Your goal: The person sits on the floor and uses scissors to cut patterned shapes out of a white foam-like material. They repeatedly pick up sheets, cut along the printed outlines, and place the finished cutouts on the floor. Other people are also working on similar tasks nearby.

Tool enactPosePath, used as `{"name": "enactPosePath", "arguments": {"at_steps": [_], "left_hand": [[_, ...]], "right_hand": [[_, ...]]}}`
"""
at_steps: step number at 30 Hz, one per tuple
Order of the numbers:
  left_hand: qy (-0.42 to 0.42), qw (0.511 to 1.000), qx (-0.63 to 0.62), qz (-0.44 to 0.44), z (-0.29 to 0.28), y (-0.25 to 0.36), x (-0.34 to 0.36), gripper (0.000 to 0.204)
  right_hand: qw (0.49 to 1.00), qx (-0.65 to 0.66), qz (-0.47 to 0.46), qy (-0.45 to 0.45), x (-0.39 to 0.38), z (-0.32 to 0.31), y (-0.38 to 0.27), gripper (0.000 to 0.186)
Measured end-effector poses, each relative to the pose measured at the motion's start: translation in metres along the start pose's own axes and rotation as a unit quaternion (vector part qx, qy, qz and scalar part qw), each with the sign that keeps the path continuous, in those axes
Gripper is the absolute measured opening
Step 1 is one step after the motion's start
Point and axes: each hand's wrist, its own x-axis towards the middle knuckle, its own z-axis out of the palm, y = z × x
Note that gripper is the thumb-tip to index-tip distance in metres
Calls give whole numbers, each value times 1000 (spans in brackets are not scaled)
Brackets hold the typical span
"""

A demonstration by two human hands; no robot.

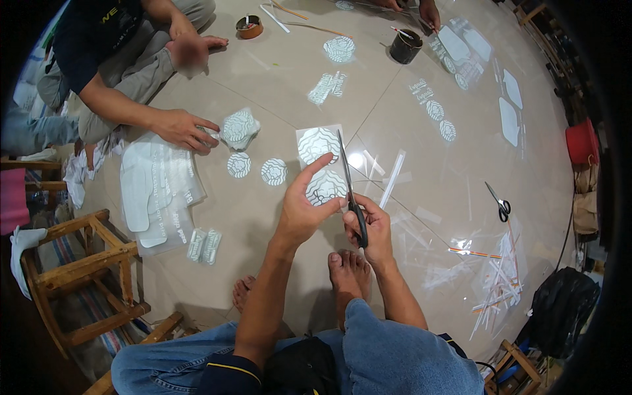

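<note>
My left hand (303,207) grips a rectangular sheet with two round, patterned white cutouts (318,141), thumb and index finger spread across its face. My right hand (368,227) is wrapped round the black handles of scissors (357,217), whose long blades lie along the sheet's right side. Loose round cutouts (272,172) and a small pile of patterned pieces (240,128) lie on the floor to the left of the sheet. Thin clear and white offcut strips (392,179) lie just right of it.
A co-worker's hand (187,131) reaches toward the pile at left, beside plastic sheets (158,204). Another person's hands (428,16) are at the top. A wooden stool (79,276) stands left, a dark can (405,46) behind, spare scissors (501,204) and scrap strips (500,283) right.
</note>
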Motion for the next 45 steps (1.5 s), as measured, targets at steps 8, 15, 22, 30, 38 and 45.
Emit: {"name": "enactPosePath", "arguments": {"at_steps": [8, 15, 22, 30, 38, 45], "left_hand": [[-19, 998, -4, -59, -2, -19, -7, 76], [153, 982, -109, -35, -40, -45, -7, 56], [333, 931, -149, -19, -84, -61, -15, 53], [496, 846, -166, -99, -75, -88, -20, 48], [521, 812, -253, -75, -86, -112, -30, 47], [521, 825, -183, -120, -77, -108, -29, 51]], "right_hand": [[993, 74, -49, 71, 21, -3, 0, 49], [996, 51, 65, 31, -1, -18, 35, 45], [986, 71, 143, -51, -19, -1, 55, 46], [976, -12, 180, -122, -19, 16, 64, 43], [967, -35, 182, -172, 6, 48, 102, 48], [975, -13, 161, -154, 20, 65, 101, 64]]}}
